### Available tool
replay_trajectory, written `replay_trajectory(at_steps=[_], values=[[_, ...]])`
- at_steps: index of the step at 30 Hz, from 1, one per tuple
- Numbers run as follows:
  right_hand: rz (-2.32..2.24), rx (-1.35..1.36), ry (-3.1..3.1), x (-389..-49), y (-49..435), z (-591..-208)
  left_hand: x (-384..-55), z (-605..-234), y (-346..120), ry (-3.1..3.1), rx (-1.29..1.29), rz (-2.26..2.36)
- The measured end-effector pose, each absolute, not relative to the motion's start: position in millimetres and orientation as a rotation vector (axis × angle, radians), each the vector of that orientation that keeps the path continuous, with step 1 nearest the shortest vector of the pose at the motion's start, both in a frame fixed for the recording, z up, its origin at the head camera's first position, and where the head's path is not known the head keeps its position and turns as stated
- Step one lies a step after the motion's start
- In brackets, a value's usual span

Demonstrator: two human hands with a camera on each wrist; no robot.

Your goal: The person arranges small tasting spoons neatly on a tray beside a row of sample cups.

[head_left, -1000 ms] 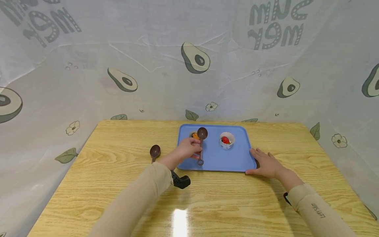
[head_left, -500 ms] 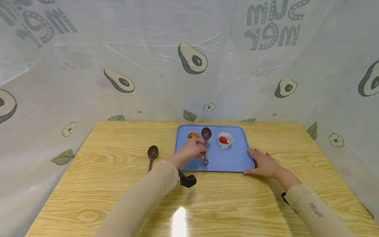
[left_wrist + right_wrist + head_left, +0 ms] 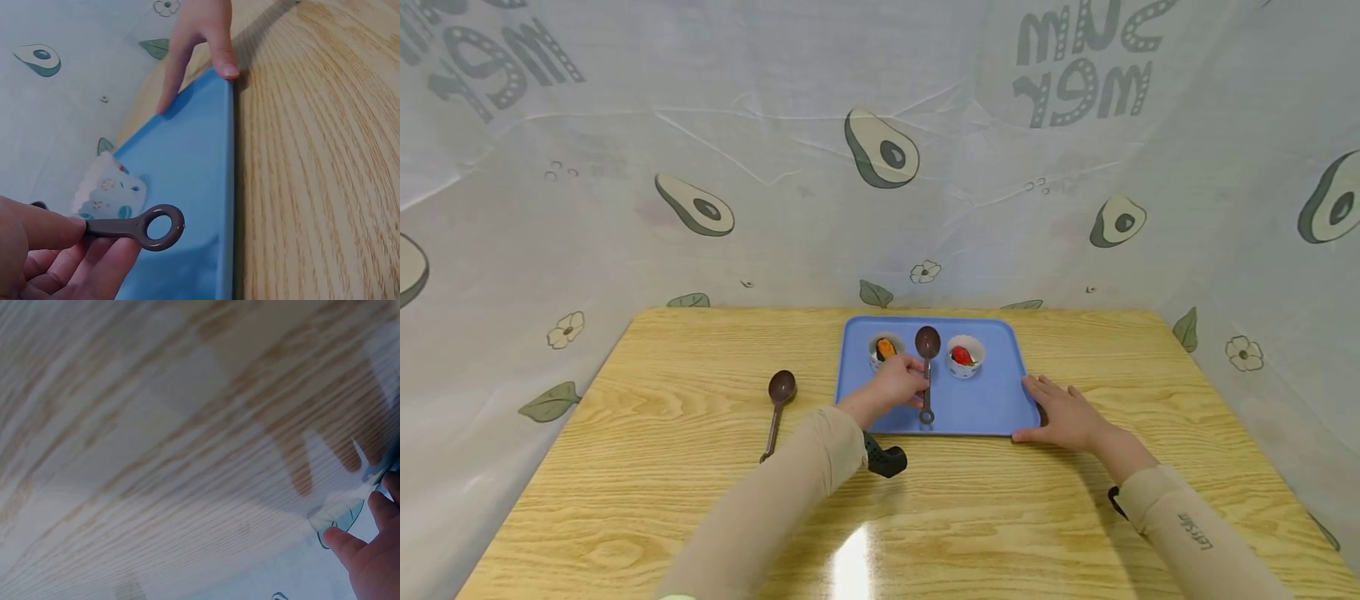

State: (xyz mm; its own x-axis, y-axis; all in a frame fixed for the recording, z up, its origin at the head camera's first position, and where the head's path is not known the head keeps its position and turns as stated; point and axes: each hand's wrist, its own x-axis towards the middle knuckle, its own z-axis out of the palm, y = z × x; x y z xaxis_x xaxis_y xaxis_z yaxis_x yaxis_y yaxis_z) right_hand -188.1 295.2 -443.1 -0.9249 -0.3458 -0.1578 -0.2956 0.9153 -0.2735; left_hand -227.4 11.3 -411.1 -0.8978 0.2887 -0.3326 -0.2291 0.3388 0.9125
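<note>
My left hand (image 3: 898,385) pinches a brown spoon (image 3: 928,342) by its handle over the blue tray (image 3: 985,408). The spoon's bowl points away from me; in the left wrist view its ring-shaped handle end (image 3: 177,227) sticks out past my fingertips. It lies between two small patterned cups in the head view. The left cup (image 3: 874,354) has an orange and dark piece (image 3: 886,347) in it, the right cup (image 3: 964,370) a red strawberry-like piece (image 3: 962,356). My right hand (image 3: 1063,417) rests at the tray's near right corner, fingers extended along the edge.
A second brown spoon (image 3: 782,387) lies on the wooden table (image 3: 662,433) left of the tray, its handle end close to my left sleeve. A white curtain (image 3: 775,125) with avocado prints hangs behind and beside the table.
My left hand has carried the spoon rightward over the tray, from near the left cup to between the cups. More of the left cup and second spoon shows. My right hand stays at the corner.
</note>
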Motion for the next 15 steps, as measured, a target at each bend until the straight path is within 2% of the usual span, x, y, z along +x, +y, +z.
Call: replay_trajectory(at_steps=[15], values=[[-0.390,-0.479,2.873,-189,296,-446,-225,-428,20,2.284,0.053,1.557]])
